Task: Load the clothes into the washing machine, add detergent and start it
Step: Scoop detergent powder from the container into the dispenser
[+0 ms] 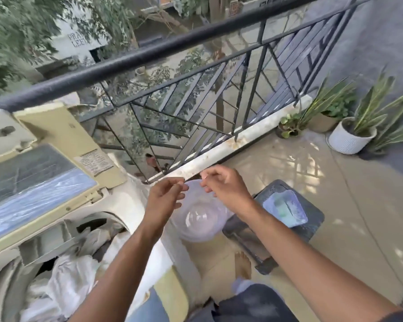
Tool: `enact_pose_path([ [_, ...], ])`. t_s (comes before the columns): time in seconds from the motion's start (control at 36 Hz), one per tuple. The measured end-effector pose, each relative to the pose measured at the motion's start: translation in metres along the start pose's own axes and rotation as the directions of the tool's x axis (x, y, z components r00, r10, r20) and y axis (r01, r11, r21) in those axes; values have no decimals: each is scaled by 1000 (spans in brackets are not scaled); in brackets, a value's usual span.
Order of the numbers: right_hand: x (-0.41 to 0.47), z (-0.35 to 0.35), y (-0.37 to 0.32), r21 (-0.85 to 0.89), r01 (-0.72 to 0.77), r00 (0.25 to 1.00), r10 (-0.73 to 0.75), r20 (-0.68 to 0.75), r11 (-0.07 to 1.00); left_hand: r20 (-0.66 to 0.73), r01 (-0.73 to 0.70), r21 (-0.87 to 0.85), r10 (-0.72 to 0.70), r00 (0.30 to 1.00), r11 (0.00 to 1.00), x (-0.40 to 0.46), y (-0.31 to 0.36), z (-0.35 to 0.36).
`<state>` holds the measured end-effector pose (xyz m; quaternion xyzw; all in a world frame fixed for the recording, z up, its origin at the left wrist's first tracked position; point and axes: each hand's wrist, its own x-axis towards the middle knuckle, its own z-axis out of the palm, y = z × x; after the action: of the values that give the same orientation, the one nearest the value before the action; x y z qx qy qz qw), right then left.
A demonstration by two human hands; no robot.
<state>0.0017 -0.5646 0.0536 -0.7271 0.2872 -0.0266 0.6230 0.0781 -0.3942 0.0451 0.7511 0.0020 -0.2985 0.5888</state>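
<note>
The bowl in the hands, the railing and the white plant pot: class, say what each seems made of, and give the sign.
Bowl: thin clear plastic, glossy, probably; the floor shows through it and it carries soft highlights. Both hands pinch its rim.
Railing: metal painted matt black, judging by its thin straight bars.
White plant pot: ribbed ceramic or plastic; the look leaves it open.

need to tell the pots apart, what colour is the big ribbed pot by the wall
White: the pot shows best in the head view, at the right, holding a striped green plant.
</note>
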Motion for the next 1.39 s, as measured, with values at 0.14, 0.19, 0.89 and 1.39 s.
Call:
enact_pose_path([
  [0.14,17,-75,41,-70,-64,992,56,-116,995,95,11,94,-20,995,995,26,11,76],
  [0.19,24,-105,62,-86,-89,986,76,-147,992,122,37,127,-52,991,991,38,11,107],
  [0.89,67,-253,341,-427,-533,844,431,-318,730,336,39,711,-387,859,702,161,-120,373],
  [1.39,74,-254,355,-506,-530,839,339,-425,680,297,190,661,-486,822,726,165,-128,388],
])
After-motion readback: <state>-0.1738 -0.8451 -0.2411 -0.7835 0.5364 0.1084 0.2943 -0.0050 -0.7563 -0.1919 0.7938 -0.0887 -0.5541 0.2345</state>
